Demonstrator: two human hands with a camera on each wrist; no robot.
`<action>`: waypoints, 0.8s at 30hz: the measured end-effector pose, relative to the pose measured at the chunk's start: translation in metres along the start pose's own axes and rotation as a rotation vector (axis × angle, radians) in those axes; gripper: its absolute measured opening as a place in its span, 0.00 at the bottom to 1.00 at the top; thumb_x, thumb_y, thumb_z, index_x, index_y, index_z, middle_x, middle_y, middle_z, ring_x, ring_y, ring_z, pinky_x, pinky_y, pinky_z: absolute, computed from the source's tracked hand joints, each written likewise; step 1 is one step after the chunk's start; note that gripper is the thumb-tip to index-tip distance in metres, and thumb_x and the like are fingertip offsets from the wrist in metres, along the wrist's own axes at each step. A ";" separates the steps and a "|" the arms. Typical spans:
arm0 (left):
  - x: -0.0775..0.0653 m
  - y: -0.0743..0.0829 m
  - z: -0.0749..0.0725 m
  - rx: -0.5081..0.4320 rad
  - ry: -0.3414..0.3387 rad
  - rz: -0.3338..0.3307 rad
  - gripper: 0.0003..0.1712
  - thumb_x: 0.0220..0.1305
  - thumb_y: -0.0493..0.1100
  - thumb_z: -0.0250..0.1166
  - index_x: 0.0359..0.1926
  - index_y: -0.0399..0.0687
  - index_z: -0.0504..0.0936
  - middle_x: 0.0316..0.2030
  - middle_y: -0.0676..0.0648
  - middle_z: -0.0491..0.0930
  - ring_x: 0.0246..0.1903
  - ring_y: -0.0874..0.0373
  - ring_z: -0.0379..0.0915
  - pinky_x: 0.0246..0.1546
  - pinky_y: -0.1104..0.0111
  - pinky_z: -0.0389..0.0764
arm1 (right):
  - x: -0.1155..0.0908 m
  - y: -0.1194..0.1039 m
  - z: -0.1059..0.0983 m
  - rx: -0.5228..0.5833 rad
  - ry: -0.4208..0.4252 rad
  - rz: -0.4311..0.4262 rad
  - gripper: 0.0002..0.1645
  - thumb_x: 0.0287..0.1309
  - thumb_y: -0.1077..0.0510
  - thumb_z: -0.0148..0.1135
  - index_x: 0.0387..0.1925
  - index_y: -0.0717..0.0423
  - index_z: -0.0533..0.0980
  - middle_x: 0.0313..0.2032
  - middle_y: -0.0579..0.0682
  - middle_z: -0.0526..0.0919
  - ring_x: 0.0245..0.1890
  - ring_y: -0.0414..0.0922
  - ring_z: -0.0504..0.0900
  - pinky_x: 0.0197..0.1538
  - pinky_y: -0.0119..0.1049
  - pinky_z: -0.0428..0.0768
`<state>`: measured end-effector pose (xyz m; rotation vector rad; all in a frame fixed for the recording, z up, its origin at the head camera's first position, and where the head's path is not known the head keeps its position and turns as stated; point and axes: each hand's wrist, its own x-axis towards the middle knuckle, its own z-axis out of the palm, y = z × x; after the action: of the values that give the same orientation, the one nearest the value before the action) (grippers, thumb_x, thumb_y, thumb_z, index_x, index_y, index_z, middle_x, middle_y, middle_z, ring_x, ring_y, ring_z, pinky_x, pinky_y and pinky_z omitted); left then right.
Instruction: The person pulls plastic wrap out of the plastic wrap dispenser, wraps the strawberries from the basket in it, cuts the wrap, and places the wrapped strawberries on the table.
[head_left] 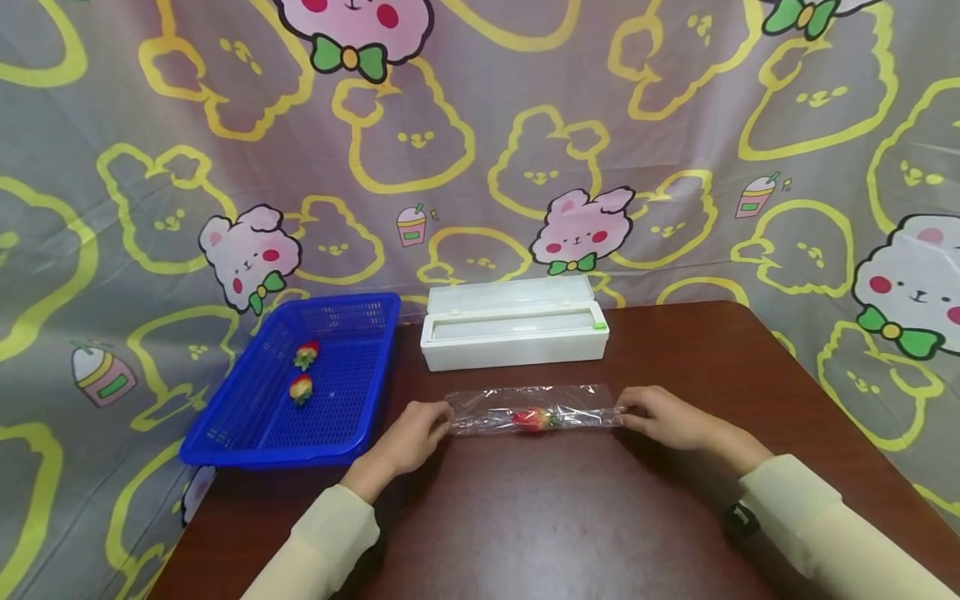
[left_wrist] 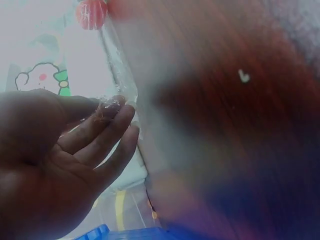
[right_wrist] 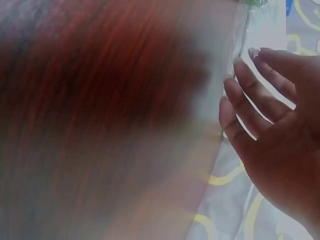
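A strawberry [head_left: 531, 420] lies wrapped in a strip of clear plastic wrap [head_left: 483, 407], stretched sideways over the table in the head view. My left hand [head_left: 411, 433] pinches the wrap's left end between thumb and index finger. In the left wrist view, crumpled film shows at the fingertips [left_wrist: 120, 102], with the red strawberry [left_wrist: 91, 14] at the top. The right end of the wrap is pinched by my right hand [head_left: 663, 419]. In the right wrist view its thumb and index finger meet on a bit of film, while the other fingers [right_wrist: 237, 117] spread apart.
To the left stands a blue plastic basket [head_left: 375, 367] with two strawberries, one [head_left: 306, 355] behind the other [head_left: 301, 389]. A white wrap dispenser box [head_left: 517, 350] with its lid raised is behind the film. A patterned curtain [head_left: 480, 192] hangs behind the brown table [head_left: 517, 517].
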<state>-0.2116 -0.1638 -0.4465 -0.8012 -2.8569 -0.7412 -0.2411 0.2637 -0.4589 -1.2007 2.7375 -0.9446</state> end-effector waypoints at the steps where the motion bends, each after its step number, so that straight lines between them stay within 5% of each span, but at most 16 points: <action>1: 0.001 0.000 0.001 -0.009 0.003 -0.012 0.04 0.69 0.31 0.63 0.39 0.39 0.84 0.33 0.47 0.85 0.35 0.57 0.81 0.40 0.58 0.83 | -0.001 0.000 -0.001 0.020 -0.010 0.020 0.05 0.67 0.66 0.63 0.35 0.54 0.82 0.31 0.40 0.80 0.34 0.34 0.75 0.40 0.34 0.77; 9: 0.011 0.000 0.008 0.020 0.043 -0.059 0.05 0.69 0.29 0.61 0.39 0.36 0.84 0.30 0.46 0.83 0.34 0.55 0.80 0.39 0.57 0.83 | 0.004 0.007 -0.002 0.089 -0.045 0.124 0.12 0.73 0.63 0.56 0.30 0.55 0.77 0.25 0.40 0.73 0.28 0.35 0.72 0.35 0.33 0.71; 17: 0.020 0.002 0.014 0.052 0.018 -0.217 0.05 0.68 0.32 0.63 0.39 0.39 0.86 0.31 0.48 0.83 0.30 0.57 0.78 0.35 0.60 0.82 | 0.017 0.010 0.003 -0.023 -0.022 0.205 0.12 0.70 0.63 0.59 0.28 0.53 0.79 0.25 0.39 0.76 0.29 0.37 0.73 0.38 0.36 0.73; 24: 0.025 0.003 0.020 0.146 0.032 -0.219 0.08 0.64 0.31 0.66 0.27 0.43 0.81 0.25 0.48 0.80 0.24 0.56 0.74 0.28 0.60 0.78 | 0.024 0.006 0.008 -0.082 -0.007 0.235 0.13 0.66 0.62 0.62 0.23 0.51 0.78 0.23 0.40 0.75 0.26 0.39 0.72 0.33 0.37 0.72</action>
<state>-0.2306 -0.1401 -0.4576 -0.4596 -2.9586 -0.5504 -0.2600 0.2461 -0.4630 -0.8613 2.8547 -0.8086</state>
